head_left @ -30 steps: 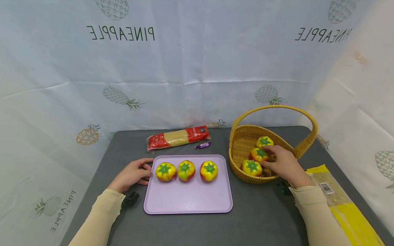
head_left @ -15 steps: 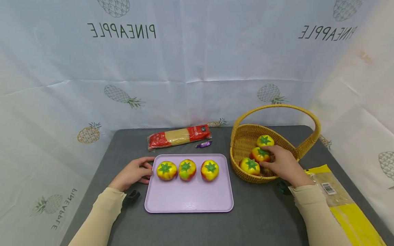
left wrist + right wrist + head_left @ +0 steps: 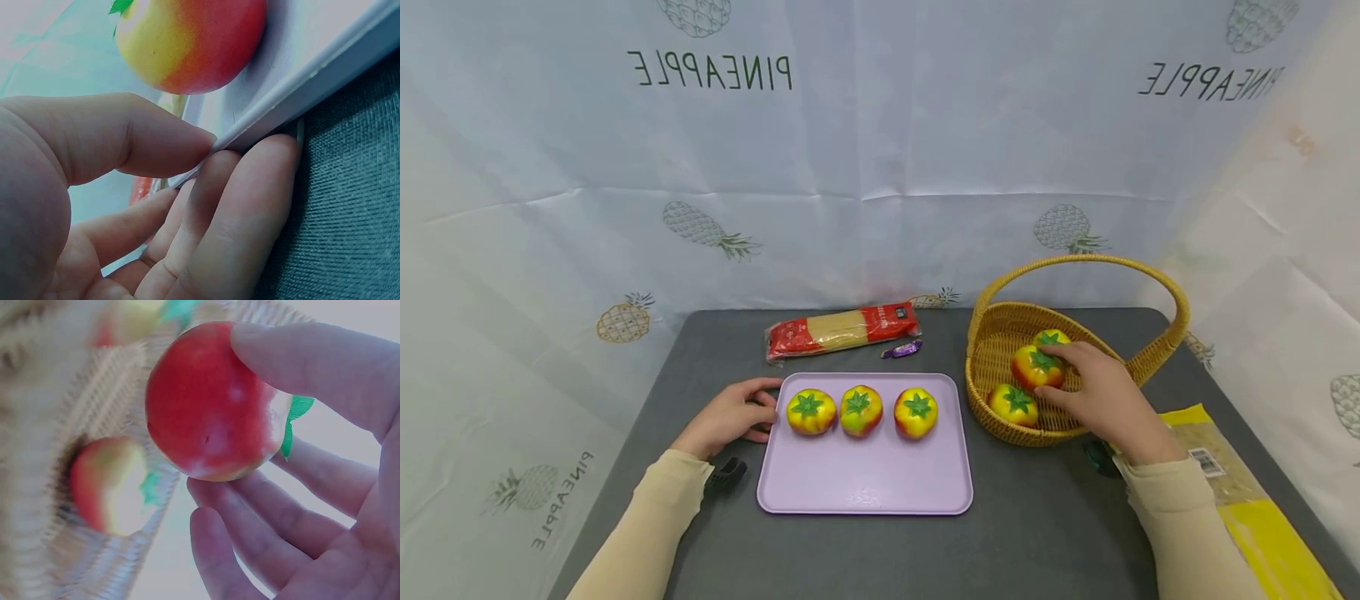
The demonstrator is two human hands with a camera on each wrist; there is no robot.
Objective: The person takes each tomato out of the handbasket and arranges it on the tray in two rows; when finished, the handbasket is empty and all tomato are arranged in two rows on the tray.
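Observation:
My right hand (image 3: 1108, 398) holds a red-and-yellow fruit with a green star-shaped leaf top (image 3: 1037, 367) between thumb and fingers, above the wicker basket (image 3: 990, 350). In the right wrist view, this fruit (image 3: 209, 403) is off the basket floor. Two similar fruits lie in the basket: one nearer the front (image 3: 1013, 405), the other behind (image 3: 1051, 337), partly hidden. At the lilac tray's left rim (image 3: 865, 492), my left hand (image 3: 727, 417) pinches the edge, thumb on top and fingers against the underside. Three such fruits stand in a row on the tray, the middle fruit (image 3: 861, 411) among them.
Behind the tray lie a red packet of noodles (image 3: 842, 330) and a small purple-wrapped sweet (image 3: 902, 350). A yellow plastic bag (image 3: 1262, 517) lies at the right, beside my right forearm. The basket's tall handle (image 3: 1082, 260) arches over it. A pineapple-print curtain (image 3: 880, 150) hangs behind the dark table.
My right hand has lifted the middle fruit a little from between the others in the basket. The left hand stays at the tray's rim. The head view has shifted slightly.

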